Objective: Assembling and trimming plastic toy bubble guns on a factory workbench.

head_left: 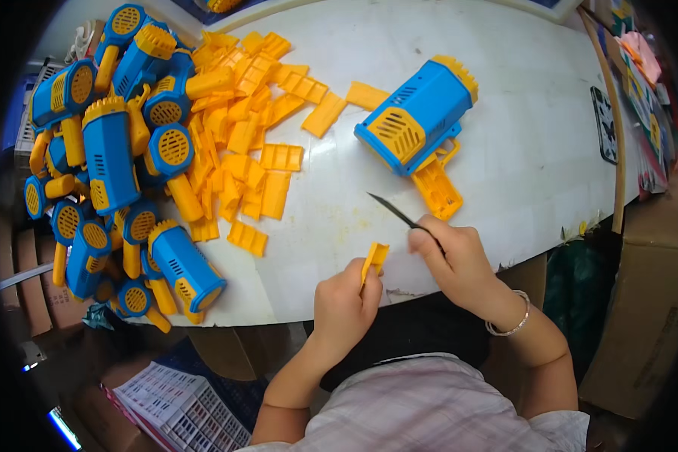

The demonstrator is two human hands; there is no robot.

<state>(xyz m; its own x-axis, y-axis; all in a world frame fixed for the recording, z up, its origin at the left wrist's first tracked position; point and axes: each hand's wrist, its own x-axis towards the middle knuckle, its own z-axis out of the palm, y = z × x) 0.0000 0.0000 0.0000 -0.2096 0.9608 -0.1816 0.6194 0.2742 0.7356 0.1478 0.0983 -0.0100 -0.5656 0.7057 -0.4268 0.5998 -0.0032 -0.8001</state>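
While the left hand [343, 305] clamps thumb and fingers on a small yellow piece [375, 257] at lower centre, the right hand [457, 261] wraps its fingers around a dark, pointed blade [393, 209]. Open room on the white table [535, 151] lies at right; its near edge passes partly hidden behind both hands. Fingers cover the piece's lower end; the visible end looks bent. One blue-and-yellow toy gun [418, 113] lies above; overlapping toys [109, 154] and loose yellow parts [282, 157] crowd the left.
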